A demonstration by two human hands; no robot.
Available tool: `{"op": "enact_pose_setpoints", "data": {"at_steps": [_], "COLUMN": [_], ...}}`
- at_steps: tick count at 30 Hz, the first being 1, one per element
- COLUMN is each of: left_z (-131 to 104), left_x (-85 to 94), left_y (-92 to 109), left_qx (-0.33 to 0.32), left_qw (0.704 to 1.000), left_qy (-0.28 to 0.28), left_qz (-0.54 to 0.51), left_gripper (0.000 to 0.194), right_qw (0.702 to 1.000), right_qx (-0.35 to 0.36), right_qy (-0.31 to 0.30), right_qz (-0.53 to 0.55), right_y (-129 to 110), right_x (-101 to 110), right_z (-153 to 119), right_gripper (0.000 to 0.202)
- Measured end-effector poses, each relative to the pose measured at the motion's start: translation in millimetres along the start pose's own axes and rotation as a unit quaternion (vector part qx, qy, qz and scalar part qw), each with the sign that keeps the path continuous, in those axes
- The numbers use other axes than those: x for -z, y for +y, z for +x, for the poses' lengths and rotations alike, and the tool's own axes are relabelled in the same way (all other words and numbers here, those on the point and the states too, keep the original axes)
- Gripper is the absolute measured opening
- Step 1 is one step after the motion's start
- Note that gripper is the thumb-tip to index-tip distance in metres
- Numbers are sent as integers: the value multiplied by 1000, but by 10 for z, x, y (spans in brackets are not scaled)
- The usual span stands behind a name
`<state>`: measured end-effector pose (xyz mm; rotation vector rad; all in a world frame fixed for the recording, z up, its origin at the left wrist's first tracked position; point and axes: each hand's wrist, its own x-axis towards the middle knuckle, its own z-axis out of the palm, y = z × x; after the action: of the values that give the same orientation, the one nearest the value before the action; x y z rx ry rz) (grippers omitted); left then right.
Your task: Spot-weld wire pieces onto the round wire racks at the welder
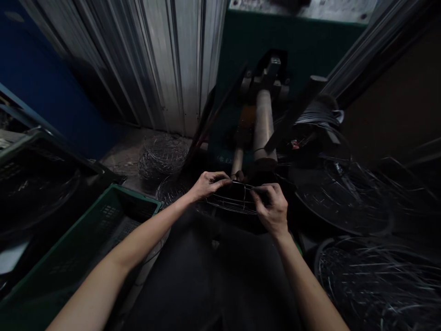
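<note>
A round wire grid [231, 202], made of several thin curved wires with a cross wire, is held level in front of my body. My left hand [211, 185] pinches its upper left rim between thumb and fingers. On the right side, my right hand [272, 204] grips the same rim with curled fingers. Just beyond the rim is the lower tip of a machine's metal rod [237, 159], beside a thicker pale cylinder [264, 122]. In the dim light I cannot tell whether the wire touches the tip. Dark clothing lies below the grid.
A green machine body [292, 39] stands ahead against a corrugated metal wall [172, 59]. At left is a green plastic crate [79, 243]. Tangled wire [161, 156] lies on the floor. Round tubs of wire pieces [375, 280] stand at right, below a wire coil [317, 117].
</note>
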<state>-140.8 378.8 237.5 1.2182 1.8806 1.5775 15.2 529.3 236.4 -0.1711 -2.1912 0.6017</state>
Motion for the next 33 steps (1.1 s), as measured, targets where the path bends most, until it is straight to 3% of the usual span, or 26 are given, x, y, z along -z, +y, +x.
{"op": "enact_pose_setpoints", "data": {"at_steps": [16, 21, 33], "left_z": [-7, -19, 102], "left_x": [-12, -12, -23], "left_y": [-62, -92, -135], "left_qx": [-2, 27, 19], "left_qw": [1000, 999, 999], "left_qy": [-4, -2, -1], "left_qz": [-31, -37, -43], "left_gripper": [31, 34, 35], "right_qw": [1000, 1000, 1000], "right_qx": [4, -2, -8], "right_qy": [-8, -15, -18], "right_qz": [2, 2, 9], "right_y": [30, 15, 155], "right_x": [-8, -15, -76], "right_z": [-30, -21, 57], "right_gripper": [4, 5, 8]}}
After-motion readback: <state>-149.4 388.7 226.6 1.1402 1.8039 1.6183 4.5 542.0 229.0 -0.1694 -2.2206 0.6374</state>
